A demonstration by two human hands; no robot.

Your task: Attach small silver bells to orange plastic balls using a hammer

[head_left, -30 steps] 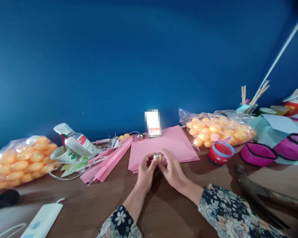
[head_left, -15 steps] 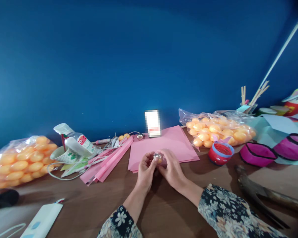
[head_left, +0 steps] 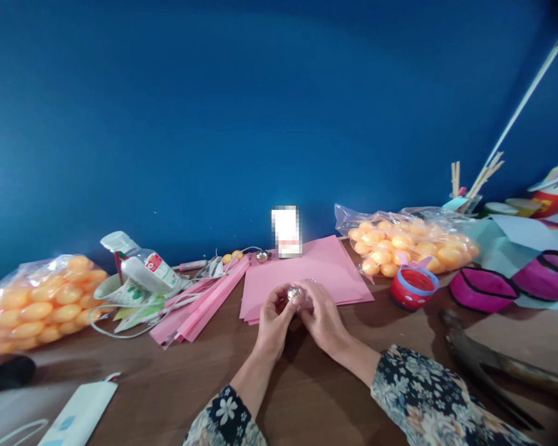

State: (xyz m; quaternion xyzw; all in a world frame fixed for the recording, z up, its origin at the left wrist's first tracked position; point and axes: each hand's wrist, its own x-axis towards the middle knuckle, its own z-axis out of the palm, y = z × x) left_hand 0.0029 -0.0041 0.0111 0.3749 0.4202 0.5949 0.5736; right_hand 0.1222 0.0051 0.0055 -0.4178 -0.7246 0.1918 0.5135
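Note:
A small shiny silver ball (head_left: 294,292) sits between the fingers of both my hands, just above the front of a stack of pink paper (head_left: 302,266). My left hand (head_left: 275,319) pinches it from the left, thumb on the near side. From the right, my right hand (head_left: 323,313) curls its fingers against the ball, and part of the ball is hidden behind them. Another silver ball (head_left: 261,255) lies at the back left corner of the paper.
Bags of orange balls stand at left (head_left: 37,303) and right (head_left: 409,241). Pink paper strips (head_left: 204,303), a cord and a tilted bottle (head_left: 153,266) lie left. A red cup (head_left: 413,290), magenta fabric rings (head_left: 483,290) and a dark forked wooden piece (head_left: 488,359) are right.
The silver ball has turned slightly in my fingers and more of its bright top shows. My fingers have shifted a little; everything else has stayed put.

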